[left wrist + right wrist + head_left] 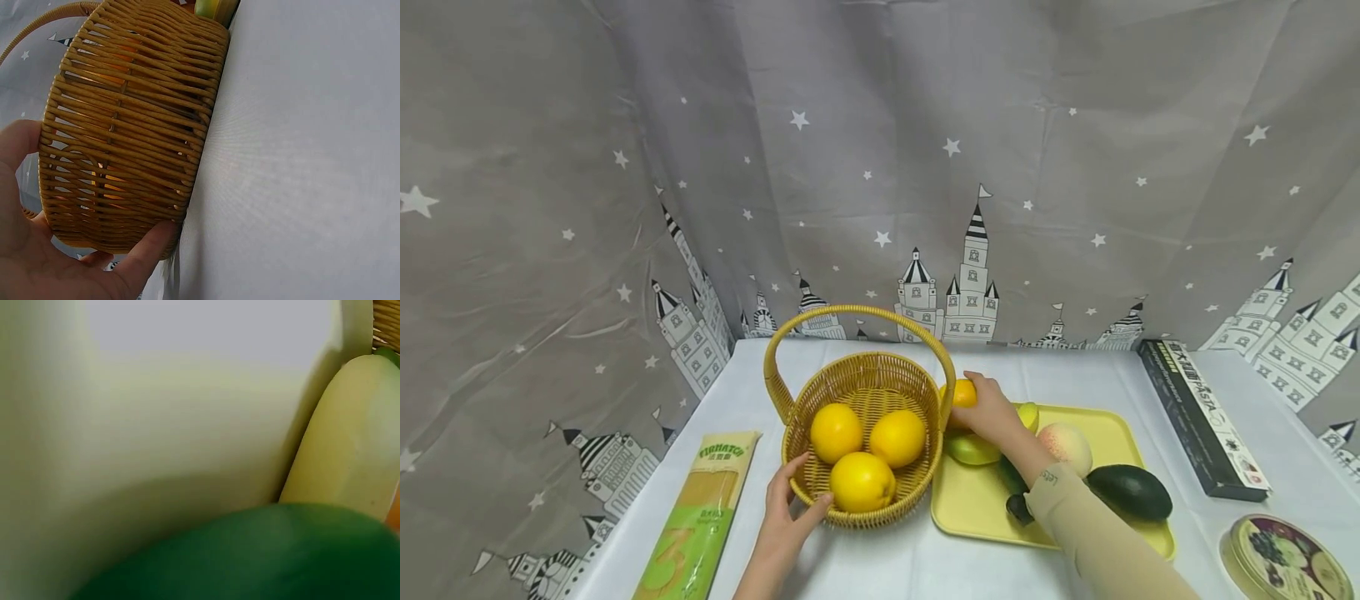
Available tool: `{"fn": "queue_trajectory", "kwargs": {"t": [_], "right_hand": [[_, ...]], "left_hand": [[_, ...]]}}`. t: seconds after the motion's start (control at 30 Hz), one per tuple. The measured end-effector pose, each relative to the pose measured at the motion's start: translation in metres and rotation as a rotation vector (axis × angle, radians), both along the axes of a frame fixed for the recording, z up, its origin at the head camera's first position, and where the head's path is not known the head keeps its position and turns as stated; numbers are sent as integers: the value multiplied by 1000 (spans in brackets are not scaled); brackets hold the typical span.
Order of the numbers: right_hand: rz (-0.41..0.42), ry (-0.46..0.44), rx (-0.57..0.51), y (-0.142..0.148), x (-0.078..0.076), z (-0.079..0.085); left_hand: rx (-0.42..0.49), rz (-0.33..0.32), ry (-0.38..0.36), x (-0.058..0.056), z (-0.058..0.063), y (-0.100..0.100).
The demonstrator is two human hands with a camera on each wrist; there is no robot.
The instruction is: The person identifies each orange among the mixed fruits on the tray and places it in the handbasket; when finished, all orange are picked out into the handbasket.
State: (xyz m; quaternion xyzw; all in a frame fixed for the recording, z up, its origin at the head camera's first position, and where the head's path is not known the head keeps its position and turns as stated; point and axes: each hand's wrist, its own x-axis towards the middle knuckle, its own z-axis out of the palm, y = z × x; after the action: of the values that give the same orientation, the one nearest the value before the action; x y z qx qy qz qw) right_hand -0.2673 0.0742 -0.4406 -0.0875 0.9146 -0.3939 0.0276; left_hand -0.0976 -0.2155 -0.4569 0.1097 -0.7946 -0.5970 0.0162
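Observation:
A round wicker basket with a tall handle holds three yellow-orange round fruits. My left hand grips its near left side, fingers over the rim; in the left wrist view the thumb presses low on the woven wall. Just right of the basket, my right hand holds an orange beside the handle's base, over the far left of a yellow tray. In the right wrist view that hand is out of sight; a dark green rounded thing and a pale yellow long one show.
On the tray lie a yellow-green fruit, a peach, a dark green oval fruit and a dark long vegetable. A spaghetti packet lies left, a black pasta box and a round tin right.

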Motion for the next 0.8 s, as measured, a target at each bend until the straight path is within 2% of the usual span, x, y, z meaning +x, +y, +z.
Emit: {"fn": "queue_trajectory", "kwargs": {"t": [0.17,0.33,0.63,0.8], "right_hand": [[-53,29,-6,2,4,-2],[-87,57,-21,8,9,5],[-85,156,-178,17,29,45],[-93,159,-308,24,44,66]], "left_hand": [[7,1,-16,1,1,1],[20,5,-31,1,3,1],[29,2,-61,-2,1,-1],[29,5,-67,-2,1,-2]]}}
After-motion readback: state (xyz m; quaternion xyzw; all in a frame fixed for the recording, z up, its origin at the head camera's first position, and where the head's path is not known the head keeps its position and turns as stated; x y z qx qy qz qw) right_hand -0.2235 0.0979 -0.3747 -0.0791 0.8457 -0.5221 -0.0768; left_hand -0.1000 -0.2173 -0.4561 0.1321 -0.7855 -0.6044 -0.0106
